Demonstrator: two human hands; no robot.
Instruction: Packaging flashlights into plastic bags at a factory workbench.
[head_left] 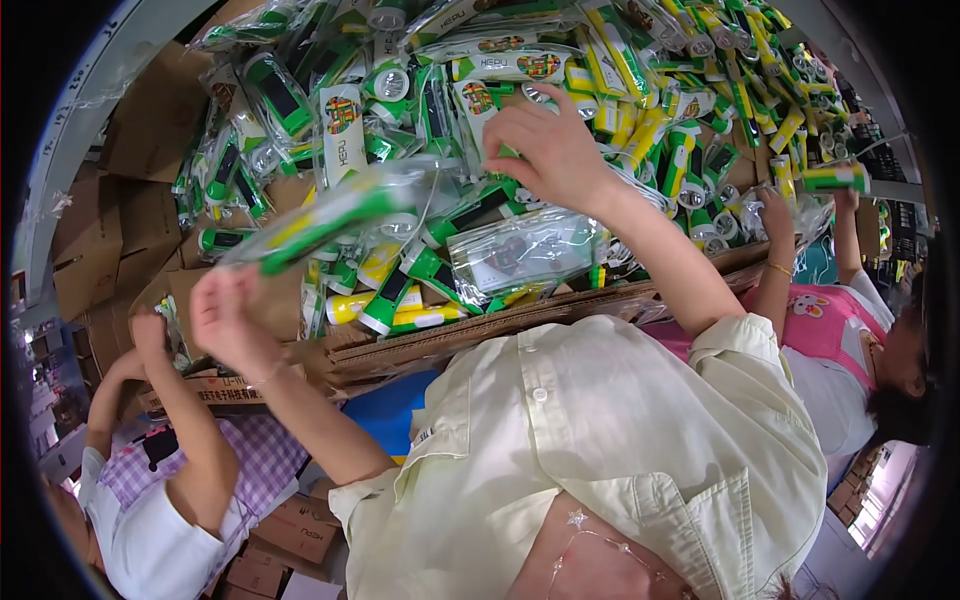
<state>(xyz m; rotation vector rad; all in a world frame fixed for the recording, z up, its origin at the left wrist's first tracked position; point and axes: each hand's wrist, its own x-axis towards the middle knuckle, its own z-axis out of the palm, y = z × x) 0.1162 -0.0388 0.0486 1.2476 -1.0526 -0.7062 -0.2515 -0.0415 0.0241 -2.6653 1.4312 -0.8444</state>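
Observation:
At the left, my left hand (235, 318) is closed on the end of a clear plastic bag that holds a green, white and yellow flashlight (325, 222); hand and flashlight are smeared by motion. The bagged flashlight slants up and right over the heap. My right hand (550, 145) hovers at the pile's middle, its fingers bent and apart, with nothing visible in them. Below it lies a clear plastic bag (520, 255) with a printed sheet. Bagged flashlights (282, 95), green, white and yellow, fill the space around both hands.
The heap is bordered in front by a cardboard edge (520, 318). Cardboard boxes (90, 235) stand at the left. A co-worker's hands (150, 335) are at the lower left; another co-worker at the right holds a flashlight (835, 179). More cartons (295, 530) lie below.

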